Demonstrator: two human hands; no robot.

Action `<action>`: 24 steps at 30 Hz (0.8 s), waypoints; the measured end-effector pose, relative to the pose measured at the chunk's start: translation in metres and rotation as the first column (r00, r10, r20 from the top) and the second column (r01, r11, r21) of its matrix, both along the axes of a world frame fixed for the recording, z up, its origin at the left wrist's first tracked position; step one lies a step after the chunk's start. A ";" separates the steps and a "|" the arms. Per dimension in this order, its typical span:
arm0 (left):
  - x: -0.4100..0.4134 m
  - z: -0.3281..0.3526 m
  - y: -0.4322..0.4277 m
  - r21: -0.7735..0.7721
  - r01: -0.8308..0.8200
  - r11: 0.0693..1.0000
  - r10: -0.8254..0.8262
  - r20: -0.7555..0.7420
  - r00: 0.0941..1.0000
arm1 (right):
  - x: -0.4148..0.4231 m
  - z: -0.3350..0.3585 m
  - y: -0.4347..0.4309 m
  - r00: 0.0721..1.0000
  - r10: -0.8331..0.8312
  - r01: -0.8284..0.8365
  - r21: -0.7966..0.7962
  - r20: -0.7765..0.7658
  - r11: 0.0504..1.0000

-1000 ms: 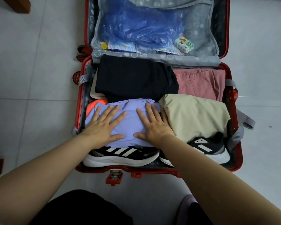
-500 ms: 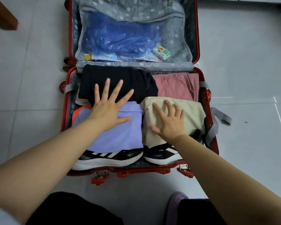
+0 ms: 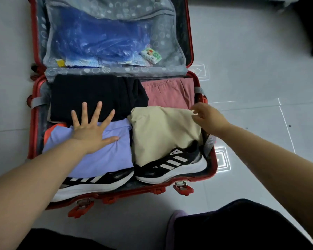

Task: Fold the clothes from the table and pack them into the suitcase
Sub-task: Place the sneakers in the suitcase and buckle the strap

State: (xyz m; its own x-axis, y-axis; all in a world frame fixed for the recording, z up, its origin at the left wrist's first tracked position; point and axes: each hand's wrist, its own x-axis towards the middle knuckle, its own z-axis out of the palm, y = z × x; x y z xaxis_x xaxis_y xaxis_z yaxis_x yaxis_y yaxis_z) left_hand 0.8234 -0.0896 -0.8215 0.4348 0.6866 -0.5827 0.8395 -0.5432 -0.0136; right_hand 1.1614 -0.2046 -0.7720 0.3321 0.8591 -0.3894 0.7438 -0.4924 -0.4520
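The left hand (image 3: pixel 90 134), grip splayed apart, is pressing the lavender top (image 3: pixel 105 156) inside the red suitcase (image 3: pixel 32 123). The right hand (image 3: pixel 209 117) is touching the far corner of the beige garment (image 3: pixel 163 132), and I cannot tell its grip.

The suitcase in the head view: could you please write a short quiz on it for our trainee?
1. True or false: the left hand rests its palm on the lilac garment.
2. Which garment's corner is the right hand at? A black garment, B beige garment, C pink garment.
3. How many sneakers lie in the suitcase?
Key: 1 true; 2 B; 3 two.
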 end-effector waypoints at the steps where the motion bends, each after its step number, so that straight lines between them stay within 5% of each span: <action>1: 0.002 -0.001 0.000 -0.004 -0.005 1.000 0.005 -0.012 1.000 | 0.015 -0.004 -0.014 0.990 -0.140 0.141 -0.005 0.034 0.990; 4: 0.006 -0.004 0.000 -0.010 -0.015 1.000 0.014 -0.040 0.999 | 0.042 -0.023 -0.056 0.880 -0.476 0.472 -0.132 0.002 0.872; 9: 0.010 -0.008 0.001 -0.053 -0.020 0.998 0.016 -0.082 0.997 | 0.048 -0.062 -0.067 0.710 -0.676 0.617 -0.287 -0.198 0.733; 13: 0.012 -0.003 0.004 -0.109 -0.064 0.992 0.056 -0.077 0.996 | 0.057 -0.057 -0.050 0.357 -0.787 0.804 -0.263 -0.504 0.533; 17: 0.026 0.019 0.005 -0.136 -0.174 0.975 0.175 -0.009 0.985 | 0.045 -0.042 -0.036 0.404 -0.684 0.744 -0.217 -0.607 0.632; 19: 0.045 0.033 0.001 -0.005 -0.321 0.947 0.311 0.255 0.915 | 0.038 -0.036 -0.031 0.459 -0.615 0.697 -0.169 -0.640 0.696; 22: 0.084 0.049 -0.020 0.045 -0.367 0.929 0.252 0.649 0.718 | 0.022 -0.016 -0.027 0.679 -0.435 0.512 -0.044 -0.591 0.858; 24: 0.119 0.055 -0.039 -0.170 -0.239 0.956 0.280 0.767 0.577 | 0.006 -0.001 -0.029 0.865 -0.202 0.252 0.050 -0.459 0.966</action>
